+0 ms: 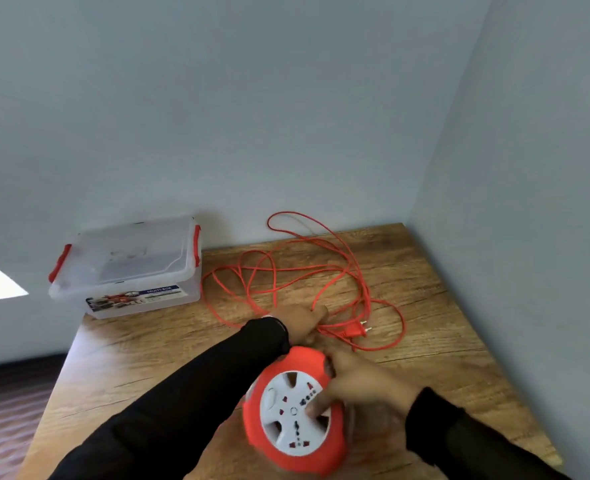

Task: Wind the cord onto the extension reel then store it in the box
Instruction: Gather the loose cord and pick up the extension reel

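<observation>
An orange extension reel (286,441) with a white socket face is lifted near the table's front, tilted toward me. My right hand (359,386) grips its right rim, thumb pressed on the white face. Just behind the reel, my left hand (304,322) reaches forward and closes on the orange cord (273,275). The cord lies in loose tangled loops across the back of the table, and its plug (356,329) rests to the right of my left hand. A clear plastic box (127,268) with red latches and its lid on stands at the back left corner.
The wooden table (435,317) sits in a corner, with grey walls behind and to the right. Its left edge drops to a dark floor. The box overhangs the table's back left corner.
</observation>
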The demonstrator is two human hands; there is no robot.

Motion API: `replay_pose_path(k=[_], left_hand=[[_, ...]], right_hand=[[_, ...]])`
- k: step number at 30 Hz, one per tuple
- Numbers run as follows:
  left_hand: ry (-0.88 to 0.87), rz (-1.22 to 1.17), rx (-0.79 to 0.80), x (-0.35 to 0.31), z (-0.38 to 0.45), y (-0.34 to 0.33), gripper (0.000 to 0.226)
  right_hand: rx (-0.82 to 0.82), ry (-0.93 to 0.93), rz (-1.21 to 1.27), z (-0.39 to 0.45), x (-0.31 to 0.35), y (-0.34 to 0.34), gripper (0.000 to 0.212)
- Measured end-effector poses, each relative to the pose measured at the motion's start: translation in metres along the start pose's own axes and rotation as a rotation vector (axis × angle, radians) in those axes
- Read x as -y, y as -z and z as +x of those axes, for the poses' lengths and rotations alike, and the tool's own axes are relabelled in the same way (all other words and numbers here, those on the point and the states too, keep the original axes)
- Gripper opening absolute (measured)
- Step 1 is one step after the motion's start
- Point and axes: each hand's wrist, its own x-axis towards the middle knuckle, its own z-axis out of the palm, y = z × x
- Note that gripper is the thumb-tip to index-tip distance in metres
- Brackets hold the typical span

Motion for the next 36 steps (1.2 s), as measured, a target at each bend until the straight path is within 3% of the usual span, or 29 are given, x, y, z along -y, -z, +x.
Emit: replay_pose_path(k=[3, 5, 9, 11, 14, 16, 18, 22, 26, 30, 32, 36], left_hand=[[0.142, -0.416, -0.095, -0.008, -0.001, 0.020, 0.036], [0.133, -0.569, -0.212, -0.011, -0.004, 0.055, 0.041], [-0.153, -0.651, -0.479, -0.018, -0.037, 0.161, 0.025], [-0.198, -0.943, -0.525, -0.024, -0.065, 0.214, 0.011], [-0.309, -1.481, -0.436, -0.012, -0.108, 0.268, 0.027], [-0.377, -1.746, -0.413, 0.008, -0.133, 0.279, 0.023], [-0.412, -1.891, -0.402, 0.029, -0.154, 0.269, 0.007], [-0.456, -2.206, -0.193, 0.064, -0.177, 0.207, 0.009], [-0.353, -2.248, -0.240, 0.073, -0.186, 0.131, 0.031], [-0.258, -2.348, -0.188, 0.073, -0.195, 0.068, 0.052], [-0.089, -2.306, -0.260, 0.078, -0.201, 0.049, 0.041], [0.434, -2.021, -0.454, 0.095, -0.216, 0.027, 0.016]], right_hand=[[-0.059, 0.052, -0.187, -0.016, 0.021, 0.046, 0.050], [-0.130, 0.110, -0.193, -0.030, 0.045, 0.085, 0.047], [-0.342, 0.296, -0.048, -0.072, 0.110, 0.165, 0.040], [-0.447, 0.433, 0.158, -0.093, 0.142, 0.199, 0.030], [-0.573, 0.597, 0.418, -0.112, 0.182, 0.233, 0.027], [-0.586, 0.651, 0.558, -0.112, 0.199, 0.242, 0.027], [-0.570, 0.660, 0.676, -0.102, 0.207, 0.240, 0.035], [-0.510, 0.636, 0.842, -0.062, 0.201, 0.217, 0.028], [-0.426, 0.513, 0.815, -0.015, 0.178, 0.182, 0.037], [-0.361, 0.385, 0.721, 0.022, 0.149, 0.143, 0.023], [-0.328, 0.329, 0.711, 0.035, 0.134, 0.126, 0.024], [-0.297, 0.237, 0.711, 0.055, 0.106, 0.105, 0.040]])
